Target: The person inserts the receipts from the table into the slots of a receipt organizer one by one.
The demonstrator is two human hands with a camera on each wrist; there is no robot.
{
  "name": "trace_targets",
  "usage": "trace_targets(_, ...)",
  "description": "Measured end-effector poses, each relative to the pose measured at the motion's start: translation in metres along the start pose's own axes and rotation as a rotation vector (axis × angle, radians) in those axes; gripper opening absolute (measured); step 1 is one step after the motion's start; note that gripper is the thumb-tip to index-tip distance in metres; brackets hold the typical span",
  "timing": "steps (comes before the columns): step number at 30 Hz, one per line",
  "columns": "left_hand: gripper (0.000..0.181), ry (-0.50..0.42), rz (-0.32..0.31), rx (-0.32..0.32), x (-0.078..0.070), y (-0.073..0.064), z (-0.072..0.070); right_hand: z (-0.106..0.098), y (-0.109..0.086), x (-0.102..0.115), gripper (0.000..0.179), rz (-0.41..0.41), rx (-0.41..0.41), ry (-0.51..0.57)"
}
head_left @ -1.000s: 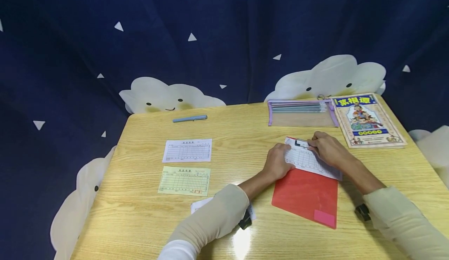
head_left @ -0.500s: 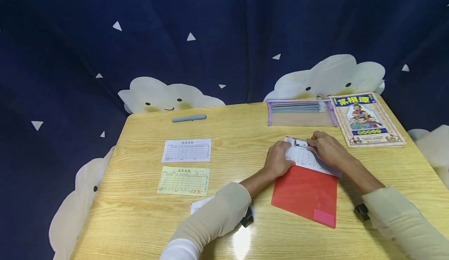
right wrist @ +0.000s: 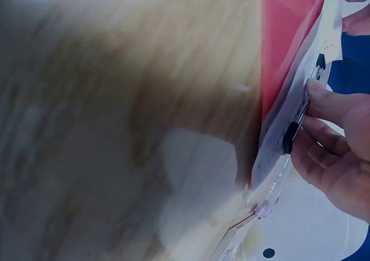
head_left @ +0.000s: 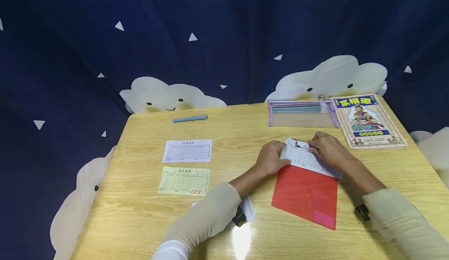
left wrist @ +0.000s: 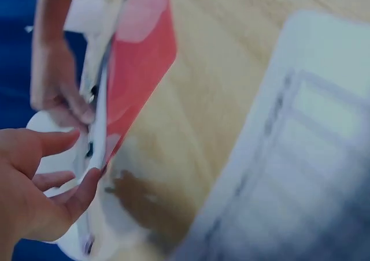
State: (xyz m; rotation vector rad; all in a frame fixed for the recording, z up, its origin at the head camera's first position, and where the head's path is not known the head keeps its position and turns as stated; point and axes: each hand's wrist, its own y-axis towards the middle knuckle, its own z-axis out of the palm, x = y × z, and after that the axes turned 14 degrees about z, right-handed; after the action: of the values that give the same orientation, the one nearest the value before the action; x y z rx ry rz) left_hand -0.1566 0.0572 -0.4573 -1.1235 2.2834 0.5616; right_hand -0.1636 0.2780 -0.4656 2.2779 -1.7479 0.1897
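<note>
A red clipboard (head_left: 304, 195) lies on the table at the right, with a white printed slip (head_left: 305, 161) across its upper part. My right hand (head_left: 329, 150) holds the metal clip (head_left: 301, 144) at the clipboard's top. In the right wrist view, the thumb of my right hand (right wrist: 341, 140) presses the clip between its black ends, fingers behind. At the slip's left edge is my left hand (head_left: 270, 158). In the left wrist view, the fingers of my left hand (left wrist: 43, 186) are spread apart beside the slip's edge; whether they touch it, I cannot tell.
Left on the table lie a white slip (head_left: 187, 151) and a yellow slip (head_left: 184, 181). Another white slip (head_left: 248, 209) is partly under my left sleeve. A blue pen (head_left: 190, 118), a pencil pouch (head_left: 303, 120) and a book (head_left: 365, 120) lie along the back.
My left hand has drawn slightly left, and its fingers have come away from the slip's face. More of the clip shows. My right hand stays at the clip.
</note>
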Motion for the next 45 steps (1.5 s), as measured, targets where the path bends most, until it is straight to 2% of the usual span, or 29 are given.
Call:
trace_targets(4, 0.050, -0.089, -0.019, -0.010, 0.013, -0.007, -0.021, -0.002, 0.001, 0.000, 0.023, 0.005, 0.013, -0.003)
trace_targets(8, 0.050, -0.207, -0.058, -0.057, 0.034, -0.016, -0.048, -0.002, 0.002, -0.002, 0.023, 0.001, 0.011, -0.012)
trace_targets(13, 0.045, -0.263, -0.096, -0.111, 0.063, -0.035, -0.080, -0.002, 0.003, -0.003, 0.024, 0.007, 0.023, -0.013)
trace_targets(15, 0.043, -0.257, -0.101, -0.130, 0.075, -0.044, -0.091, -0.002, 0.003, -0.002, 0.025, 0.021, 0.034, -0.013)
trace_targets(19, 0.042, -0.228, -0.149, -0.163, 0.101, -0.061, -0.113, -0.002, 0.003, -0.001, 0.025, 0.027, 0.044, -0.014)
trace_targets(24, 0.043, -0.171, -0.242, -0.171, 0.133, -0.088, -0.145, -0.001, 0.004, 0.002, 0.025, 0.023, 0.048, -0.015)
trace_targets(29, 0.040, -0.103, -0.302, -0.177, 0.164, -0.118, -0.172, -0.001, 0.005, 0.004, 0.026, 0.048, 0.061, -0.017)
trace_targets(32, 0.039, -0.061, -0.339, -0.189, 0.179, -0.133, -0.182, -0.002, 0.004, 0.004, 0.025, 0.057, 0.068, -0.019)
trace_targets(36, 0.041, 0.013, -0.401, -0.193, 0.191, -0.148, -0.188, -0.004, 0.004, 0.003, 0.025, 0.061, 0.070, -0.029)
trace_targets(40, 0.044, 0.035, -0.478, -0.199, 0.198, -0.155, -0.189, -0.004, 0.003, 0.002, 0.024, 0.037, 0.046, -0.032)
trace_targets(45, 0.043, 0.039, -0.524, -0.197, 0.200, -0.156, -0.189, -0.004, 0.004, 0.002, 0.024, 0.034, 0.039, -0.032)
